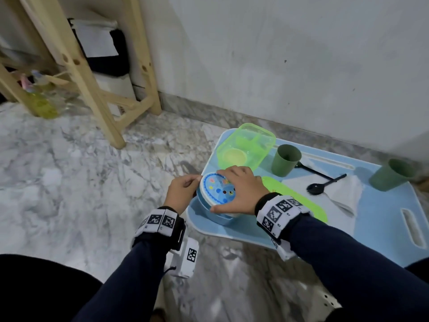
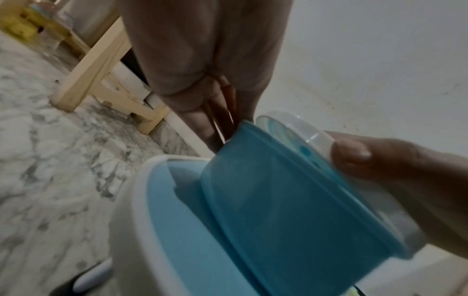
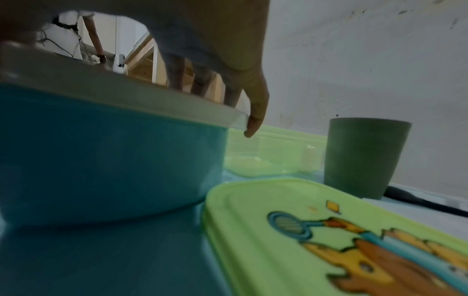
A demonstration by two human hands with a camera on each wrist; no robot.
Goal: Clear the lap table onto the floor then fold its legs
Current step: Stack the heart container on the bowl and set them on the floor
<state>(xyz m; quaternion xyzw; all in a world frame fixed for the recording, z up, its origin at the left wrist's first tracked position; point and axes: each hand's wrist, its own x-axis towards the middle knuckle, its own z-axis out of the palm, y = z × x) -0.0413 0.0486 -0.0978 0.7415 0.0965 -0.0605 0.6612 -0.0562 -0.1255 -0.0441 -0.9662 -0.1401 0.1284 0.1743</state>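
The light-blue lap table [image 1: 383,231] stands on the marble floor by the wall. At its near-left corner sits a round blue container [image 1: 205,209] with a white bear-print lid [image 1: 217,189]. My right hand [image 1: 222,194] is spread over that lid, with the thumb on the near rim and the fingers on the far rim. My left hand [image 1: 193,185] grips the container's left side with curled fingers. In the left wrist view the container [image 2: 291,200] is tilted, and my left fingers [image 2: 215,120] reach behind it. The right wrist view shows its blue wall [image 3: 101,160] under my fingers [image 3: 253,120].
Also on the table are a clear green box [image 1: 246,147], its green cartoon lid [image 1: 299,198], two green cups [image 1: 285,160] [image 1: 392,174], black spoons [image 1: 325,183], white napkins [image 1: 346,191] and a fork [image 1: 339,203]. A wooden frame [image 1: 92,89] and a yellow bottle [image 1: 41,101] stand to the left.
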